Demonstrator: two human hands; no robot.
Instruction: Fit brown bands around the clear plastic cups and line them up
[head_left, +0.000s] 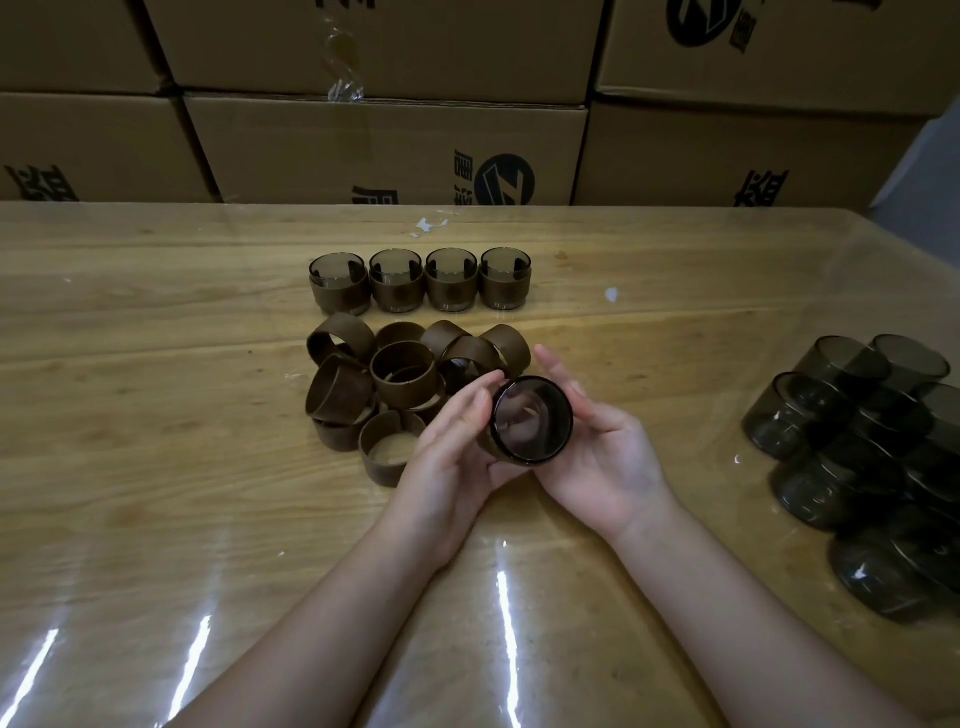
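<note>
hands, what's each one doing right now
Left hand: grips the cup from its left side.
Right hand: holds the same cup from its right side.

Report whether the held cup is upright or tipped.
Tipped: the smoky clear plastic cup turns its open mouth toward the camera, gripped between left hand and right hand.
</note>
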